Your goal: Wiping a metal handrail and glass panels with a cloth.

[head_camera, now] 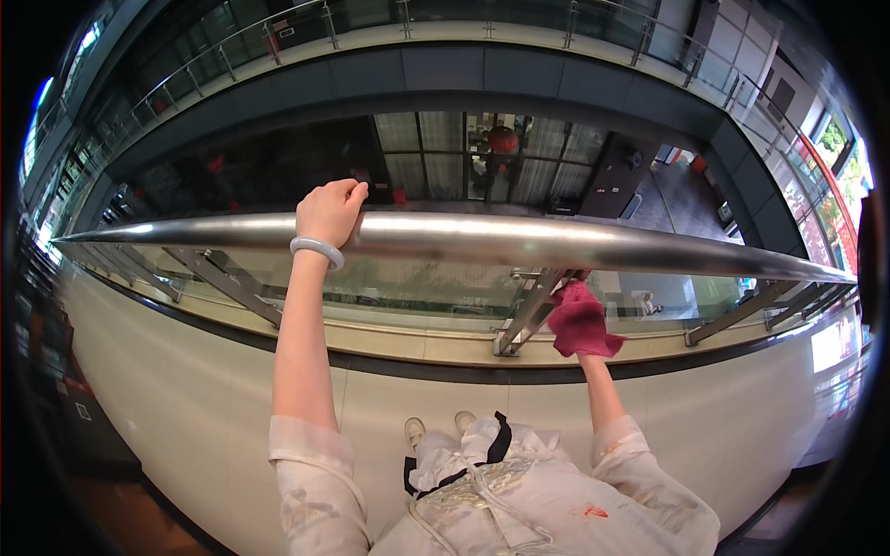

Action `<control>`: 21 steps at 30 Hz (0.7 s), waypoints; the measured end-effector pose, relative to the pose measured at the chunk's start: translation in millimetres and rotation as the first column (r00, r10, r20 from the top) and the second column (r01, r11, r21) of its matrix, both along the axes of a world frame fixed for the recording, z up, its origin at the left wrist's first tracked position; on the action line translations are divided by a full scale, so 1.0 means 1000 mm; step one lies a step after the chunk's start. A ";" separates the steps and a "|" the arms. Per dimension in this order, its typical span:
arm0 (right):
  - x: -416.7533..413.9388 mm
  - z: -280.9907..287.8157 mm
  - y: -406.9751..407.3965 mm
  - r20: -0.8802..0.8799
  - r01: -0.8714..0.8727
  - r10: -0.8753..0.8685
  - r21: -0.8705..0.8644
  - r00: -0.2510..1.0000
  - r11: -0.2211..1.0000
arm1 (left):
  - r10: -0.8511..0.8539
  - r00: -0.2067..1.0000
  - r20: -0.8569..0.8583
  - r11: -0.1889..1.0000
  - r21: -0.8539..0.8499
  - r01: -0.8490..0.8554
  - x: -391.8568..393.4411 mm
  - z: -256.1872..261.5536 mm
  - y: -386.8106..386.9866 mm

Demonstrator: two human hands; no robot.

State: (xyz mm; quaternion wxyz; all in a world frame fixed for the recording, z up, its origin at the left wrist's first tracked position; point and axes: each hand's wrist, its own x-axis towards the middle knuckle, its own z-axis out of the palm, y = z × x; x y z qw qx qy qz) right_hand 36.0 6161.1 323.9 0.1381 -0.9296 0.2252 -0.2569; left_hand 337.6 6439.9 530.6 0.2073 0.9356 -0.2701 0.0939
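Note:
A polished metal handrail point(445, 236) crosses the view in front of me. My left hand point(329, 210) rests on top of it with curled fingers, a pale bangle point(317, 253) around the wrist. Below the rail, to the right, a dark pink cloth point(583, 323) covers most of my right hand point(580, 351), whose fingers are hidden. The cloth lies at the upper part of a metal baluster post point(537, 306), beside the glass panel point(417, 285).
Beyond the railing lies an open atrium with a lower floor point(660, 194) and a red lantern point(502, 140). A curved balcony point(445, 69) runs opposite. Pale floor tiles point(208, 389) and a dark edge strip point(445, 370) are on my side.

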 end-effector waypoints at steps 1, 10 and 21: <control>0.000 0.001 -0.002 -0.036 0.038 -0.037 0.030 0.999 0.999 | 0.005 1.000 -0.003 1.000 0.004 -0.005 0.000 0.000 0.002; 0.014 -0.020 0.001 0.117 0.131 -0.183 0.355 0.976 0.925 | -0.037 0.999 0.012 0.996 -0.084 0.038 -0.001 0.000 -0.006; 0.020 -0.040 -0.014 0.286 -0.015 -0.177 0.562 0.942 0.827 | -0.003 1.000 0.020 0.999 -0.049 0.004 -0.003 0.003 -0.010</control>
